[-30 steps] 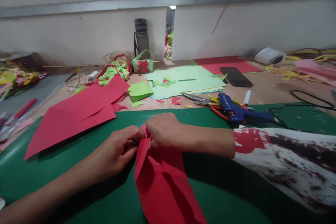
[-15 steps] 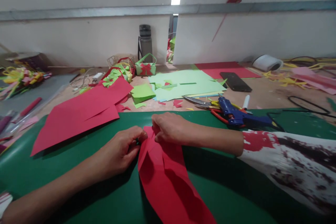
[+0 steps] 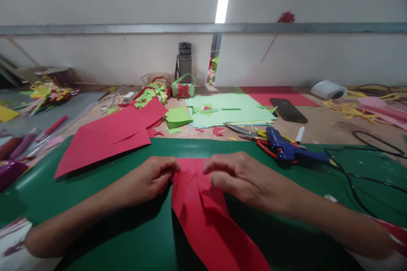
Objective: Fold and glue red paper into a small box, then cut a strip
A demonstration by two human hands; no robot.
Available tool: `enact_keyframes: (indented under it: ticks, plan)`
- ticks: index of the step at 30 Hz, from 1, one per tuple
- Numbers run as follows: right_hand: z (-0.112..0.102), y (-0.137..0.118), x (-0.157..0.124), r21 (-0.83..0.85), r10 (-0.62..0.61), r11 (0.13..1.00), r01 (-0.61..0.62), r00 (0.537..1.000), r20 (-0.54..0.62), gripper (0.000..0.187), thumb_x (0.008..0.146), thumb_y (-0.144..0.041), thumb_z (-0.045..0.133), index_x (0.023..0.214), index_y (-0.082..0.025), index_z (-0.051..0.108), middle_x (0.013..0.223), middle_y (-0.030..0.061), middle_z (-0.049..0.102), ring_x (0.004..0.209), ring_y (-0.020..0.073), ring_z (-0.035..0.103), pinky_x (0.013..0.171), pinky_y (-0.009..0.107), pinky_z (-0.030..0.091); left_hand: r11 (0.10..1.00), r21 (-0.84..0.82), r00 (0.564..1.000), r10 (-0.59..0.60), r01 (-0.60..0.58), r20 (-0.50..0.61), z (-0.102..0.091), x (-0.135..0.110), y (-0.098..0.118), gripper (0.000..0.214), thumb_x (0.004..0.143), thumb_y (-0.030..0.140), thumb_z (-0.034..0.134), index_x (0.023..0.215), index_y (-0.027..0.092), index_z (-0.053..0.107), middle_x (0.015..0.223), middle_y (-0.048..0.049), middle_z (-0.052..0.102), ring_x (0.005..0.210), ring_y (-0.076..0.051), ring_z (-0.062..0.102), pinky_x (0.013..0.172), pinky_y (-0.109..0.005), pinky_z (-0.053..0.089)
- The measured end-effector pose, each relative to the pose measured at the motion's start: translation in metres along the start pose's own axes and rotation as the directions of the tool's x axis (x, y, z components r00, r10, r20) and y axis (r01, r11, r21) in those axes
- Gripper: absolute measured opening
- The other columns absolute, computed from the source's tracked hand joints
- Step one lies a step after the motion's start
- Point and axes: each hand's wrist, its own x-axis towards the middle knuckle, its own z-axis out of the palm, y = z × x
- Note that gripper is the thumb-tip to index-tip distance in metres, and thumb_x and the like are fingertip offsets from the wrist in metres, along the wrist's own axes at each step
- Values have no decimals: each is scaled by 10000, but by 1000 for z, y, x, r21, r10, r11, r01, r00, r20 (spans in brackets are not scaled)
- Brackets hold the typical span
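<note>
- A left hand (image 3: 154,178) pinches the upper left corner of a folded sheet of red paper (image 3: 206,224), which lies between the two hands and trails toward the wearer.
- The right hand (image 3: 246,180), thumb and forefinger parted, is at the paper's upper right; contact is unclear.
- A green mat (image 3: 133,237) covers the near desk (image 3: 332,122).
- A metal rail (image 3: 127,29) crosses the white wall (image 3: 127,59) behind.

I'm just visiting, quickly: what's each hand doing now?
Left hand: closed, pinching a corner of creased red paper.
Right hand: loosely open over it; contact unclear.
</note>
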Motion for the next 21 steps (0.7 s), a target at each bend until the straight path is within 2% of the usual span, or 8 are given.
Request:
enact_keyframes:
  ticks: [1,3,6,8,10,14,17,21]
  plan:
    - [-1,-7,-9,12,-48,999,48,997,60,246,932,-333,446,820,-192,613,800,-16,595,706,120,498,624,226,342,1000,-9,1000,-2,3,15,-1,0,1,203,886,210,372,863,153,566,729,2,546,640,-128,486,582,-206,383]
    - [-1,-16,-24,-5,-126,992,129,974,186,262,932,-334,470,746,-202,598,754,-28,557,696,120,466,625,238,314,999,-27,998,-19,20,62,-4,2,4,212,894,244,381,874,150,570,673,16,518,580,-115,463,540,-199,367]
    - [3,-16,-32,9,-171,984,176,943,284,386,949,-350,446,599,-189,468,590,-58,415,604,108,370,611,253,280,993,-85,983,-66,82,174,-10,9,7,329,917,362,383,704,152,521,556,45,419,476,-87,369,452,-190,295]
    - [6,-11,-33,6,-137,990,140,953,270,446,949,-425,421,579,-182,360,565,-65,337,547,99,301,568,259,259,987,-107,973,-96,120,211,-13,17,10,402,911,420,388,629,151,490,547,42,409,461,-79,348,427,-189,275]
    - [7,-4,-32,0,-69,997,71,970,234,467,941,-494,389,596,-190,308,588,-63,325,517,91,264,512,266,225,987,-94,973,-106,128,207,-14,27,15,387,887,428,432,634,147,515,553,38,426,461,-79,363,419,-184,277]
    - [6,3,-34,31,11,999,-18,981,195,486,940,-542,338,607,-192,288,607,-57,324,514,86,247,487,267,204,1000,-17,991,-18,20,132,-9,43,29,188,811,298,545,710,144,579,574,37,491,513,-86,429,465,-175,312]
    - [5,6,-36,80,10,996,-25,982,189,508,927,-574,335,598,-189,290,605,-59,308,519,85,247,493,260,213,998,48,996,28,-33,89,-3,51,37,51,727,189,610,723,141,594,639,15,560,581,-104,469,509,-184,331]
    - [2,12,-36,155,-17,988,-11,984,180,526,921,-600,308,594,-188,298,613,-56,309,535,90,259,516,256,228,999,35,987,12,-18,161,0,60,37,54,716,159,602,766,146,616,670,-1,607,589,-122,518,511,-191,351]
